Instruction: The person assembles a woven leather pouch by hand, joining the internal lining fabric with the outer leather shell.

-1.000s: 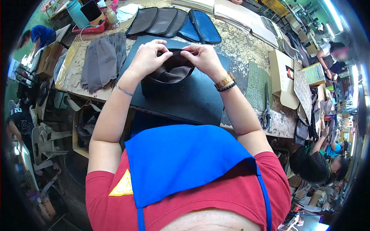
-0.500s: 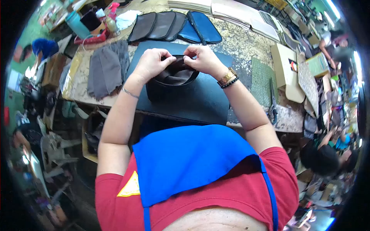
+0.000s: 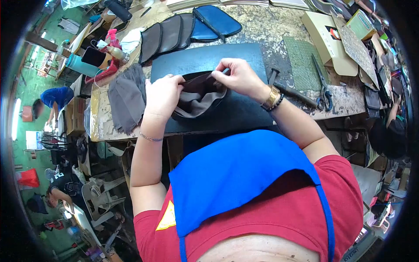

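Note:
A dark leather pouch (image 3: 192, 117) with a brown cloth lining (image 3: 198, 101) lies on a black board (image 3: 244, 54), its mouth gaping toward me. My left hand (image 3: 163, 94) is closed on the left part of the rim, thumb against the lining. On the right, my right hand (image 3: 240, 77) pinches the far right edge between thumb and fingers. Folds of lining show between the two hands. Beside my left wrist rests a stack of dark cloth pieces (image 3: 126, 98).
Brown zipped pouches (image 3: 172, 34) and blue ones (image 3: 217, 22) lie behind the board. To the right are a hammer (image 3: 297, 94), scissors (image 3: 323, 83), a green mat (image 3: 301, 63) and a cardboard box (image 3: 327, 43). A red tray (image 3: 109, 70) holds bottles. Other people work nearby.
My hands have moved apart along the rim, and the pouch's mouth is spread wider with more lining showing. The camera view has turned, bringing the hammer into sight.

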{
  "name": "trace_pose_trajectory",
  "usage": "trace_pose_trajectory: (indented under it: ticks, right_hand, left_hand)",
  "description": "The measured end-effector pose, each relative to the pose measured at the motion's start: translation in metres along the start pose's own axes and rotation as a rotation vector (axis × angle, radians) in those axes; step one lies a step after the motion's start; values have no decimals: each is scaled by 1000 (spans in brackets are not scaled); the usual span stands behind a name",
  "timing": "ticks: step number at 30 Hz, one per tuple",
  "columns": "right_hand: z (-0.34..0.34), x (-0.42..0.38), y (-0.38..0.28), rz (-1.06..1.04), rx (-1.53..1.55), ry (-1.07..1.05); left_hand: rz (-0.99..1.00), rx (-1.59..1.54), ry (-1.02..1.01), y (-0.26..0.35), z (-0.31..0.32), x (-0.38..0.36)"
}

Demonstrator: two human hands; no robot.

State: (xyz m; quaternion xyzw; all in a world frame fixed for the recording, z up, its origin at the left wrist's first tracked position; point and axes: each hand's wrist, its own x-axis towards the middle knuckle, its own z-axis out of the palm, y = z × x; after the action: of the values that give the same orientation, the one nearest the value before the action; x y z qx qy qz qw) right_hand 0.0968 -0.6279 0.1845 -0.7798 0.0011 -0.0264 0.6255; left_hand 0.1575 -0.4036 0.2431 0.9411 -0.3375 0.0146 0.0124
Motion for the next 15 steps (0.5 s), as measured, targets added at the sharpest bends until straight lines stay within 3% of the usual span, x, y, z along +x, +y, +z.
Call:
trace_pose_trajectory:
  ticks: [4,8,9,15]
  right_hand:
    - [15,-24,-9,-23,10,-21]
    - [13,-16,7,-56,4,49]
    - [10,-15,8,-66,-9,49]
    - [-1,0,25,-58,98,-48]
  left_hand:
    - [-33,191,103,-6,11,3]
    - [25,-370,54,-20,18,6]
    - [69,-666,27,-34,29,11]
    - [64,-903,8,-50,32,11]
